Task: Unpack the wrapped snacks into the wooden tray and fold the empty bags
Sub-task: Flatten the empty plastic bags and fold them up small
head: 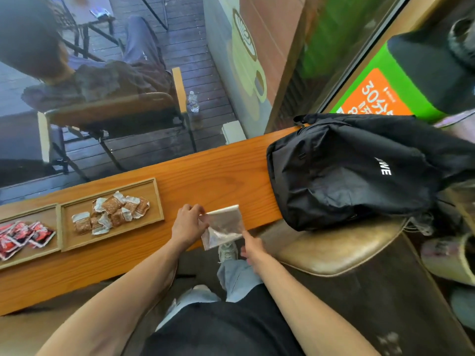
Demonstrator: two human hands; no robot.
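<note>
An empty clear plastic bag (224,226) hangs over the front edge of the wooden counter, partly folded. My left hand (187,226) pinches its upper left corner. My right hand (253,249) touches its lower right corner with the fingertips. To the left, a wooden tray (159,199) holds several brown snacks in white wrappers (110,213). A second wooden tray (55,242) at the far left holds several red wrapped snacks (24,237).
A black backpack (359,170) rests on the counter's (218,176) right end and on a brown leather stool (341,250). Behind the glass sits a person on a chair (108,109), with a water bottle (193,102) on the floor.
</note>
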